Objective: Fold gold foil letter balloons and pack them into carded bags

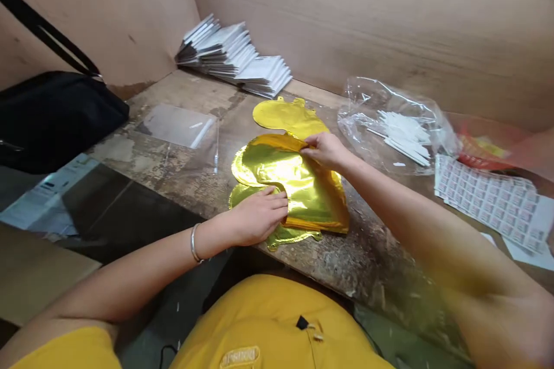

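A gold foil sheet [303,184] is lying over other foil pieces [294,236] on the worn bench [367,259], at risk of creasing.
My left hand [262,216] is resting flat, fingers extended, by the sheet's notch; uneven pressing could be wrinkling it. Farther off, my right hand [326,149] is pinching its far edge between thumb and fingers; too sharp a tug could be tearing the film. Beyond, another foil shape [285,115] is lying partly covered, and clinging layers could be dragging it askew.
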Available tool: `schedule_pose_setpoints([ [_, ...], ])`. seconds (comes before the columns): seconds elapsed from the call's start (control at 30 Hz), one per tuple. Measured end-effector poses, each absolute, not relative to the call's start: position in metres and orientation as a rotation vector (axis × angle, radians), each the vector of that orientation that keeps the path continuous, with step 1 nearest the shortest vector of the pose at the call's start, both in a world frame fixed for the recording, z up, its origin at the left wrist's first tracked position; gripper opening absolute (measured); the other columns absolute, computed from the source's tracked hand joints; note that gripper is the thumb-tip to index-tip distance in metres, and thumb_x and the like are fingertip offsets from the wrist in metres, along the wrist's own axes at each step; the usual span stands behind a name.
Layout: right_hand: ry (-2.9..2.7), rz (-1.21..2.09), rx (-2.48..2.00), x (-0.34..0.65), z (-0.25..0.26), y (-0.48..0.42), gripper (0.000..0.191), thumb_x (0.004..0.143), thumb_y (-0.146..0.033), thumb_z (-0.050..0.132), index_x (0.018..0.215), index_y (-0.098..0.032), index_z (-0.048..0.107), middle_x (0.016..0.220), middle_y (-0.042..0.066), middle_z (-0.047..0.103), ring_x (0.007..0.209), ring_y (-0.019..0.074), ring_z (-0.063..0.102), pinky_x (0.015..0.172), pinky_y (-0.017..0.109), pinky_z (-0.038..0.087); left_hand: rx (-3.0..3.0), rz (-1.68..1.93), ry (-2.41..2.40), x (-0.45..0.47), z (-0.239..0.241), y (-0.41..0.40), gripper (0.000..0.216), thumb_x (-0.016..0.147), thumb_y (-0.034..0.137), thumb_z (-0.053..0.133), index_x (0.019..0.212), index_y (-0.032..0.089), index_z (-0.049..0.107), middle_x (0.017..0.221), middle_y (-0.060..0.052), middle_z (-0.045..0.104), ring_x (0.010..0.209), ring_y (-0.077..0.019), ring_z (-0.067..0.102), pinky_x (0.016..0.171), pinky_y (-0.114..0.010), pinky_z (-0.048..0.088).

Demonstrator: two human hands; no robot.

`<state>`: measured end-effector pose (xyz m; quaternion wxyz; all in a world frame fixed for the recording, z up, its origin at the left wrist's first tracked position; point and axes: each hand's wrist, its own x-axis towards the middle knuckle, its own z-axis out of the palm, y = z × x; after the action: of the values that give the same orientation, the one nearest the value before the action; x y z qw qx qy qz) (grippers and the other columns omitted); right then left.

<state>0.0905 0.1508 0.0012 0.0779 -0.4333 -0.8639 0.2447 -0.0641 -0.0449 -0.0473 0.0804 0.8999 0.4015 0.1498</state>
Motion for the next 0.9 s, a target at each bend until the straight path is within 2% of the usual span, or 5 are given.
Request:
schedule_pose_setpoints([
  [0.17, -2.609, 0.636, -1.312, 0.086, -0.013, 0.144, 0.014, 0.076, -0.025, 0.061, 0.07, -0.015, 0.07, 0.057, -0.001, 0.06, 0.057, 0.0126, 0.052, 0.055, 0.023, 0.035, 2.71, 0.45, 1.131, -0.069, -0.05, -0.035, 0.02, 0.091, 0.016, 0.047, 0.1, 0.014, 0.064, 0.106, -0.008, 0.068, 0.109, -0.0233, 0.058, 0.111, -0.043, 0.032],
  [0.5, -2.658, 0.417, -1.339, 0.08, -0.025, 0.14, 0.017, 0.079, -0.029, 0.061, 0.072, -0.018, 0.072, 0.064, 0.004, 0.067, 0.061, 0.0165, 0.057, 0.056, 0.026, 0.035, 2.716, 0.594, 1.212, -0.077, -0.049, -0.035, 0.021, 0.089, 0.013, 0.045, 0.095, 0.014, 0.065, 0.099, -0.009, 0.069, 0.097, -0.0213, 0.062, 0.094, -0.036, 0.047],
  [0.67, -2.678, 0.392, -1.35, 0.079, -0.026, 0.14, 0.018, 0.082, -0.029, 0.06, 0.078, -0.018, 0.074, 0.07, 0.006, 0.07, 0.068, 0.0199, 0.062, 0.064, 0.028, 0.043, 2.491, 0.59, 1.782, -0.094, -0.044, -0.032, 0.04, 0.096, 0.023, 0.041, 0.132, 0.011, 0.053, 0.14, -0.016, 0.053, 0.134, -0.0297, 0.045, 0.111, -0.05, 0.036],
  [0.77, -2.664, 0.224, -1.296, 0.084, -0.017, 0.124, 0.029, 0.082, -0.027, 0.06, 0.105, -0.011, 0.072, 0.096, 0.015, 0.072, 0.093, 0.0283, 0.064, 0.082, 0.038, 0.048, 2.295, 0.289, 1.931, -0.101, -0.046, -0.029, 0.054, 0.098, 0.037, 0.041, 0.144, 0.01, 0.041, 0.153, -0.018, 0.035, 0.143, -0.0376, 0.028, 0.114, -0.058, 0.028],
  [0.9, -2.725, -0.032, -1.007, 0.112, -0.01, 0.072, 0.051, 0.094, -0.033, 0.046, 0.138, -0.005, 0.05, 0.139, 0.023, 0.052, 0.129, 0.0343, 0.047, 0.105, 0.05, 0.04, 2.224, 0.225, 1.935, -0.105, -0.051, -0.027, 0.056, 0.098, 0.04, 0.039, 0.147, 0.012, 0.038, 0.156, -0.016, 0.03, 0.145, -0.0362, 0.022, 0.116, -0.055, 0.025],
])
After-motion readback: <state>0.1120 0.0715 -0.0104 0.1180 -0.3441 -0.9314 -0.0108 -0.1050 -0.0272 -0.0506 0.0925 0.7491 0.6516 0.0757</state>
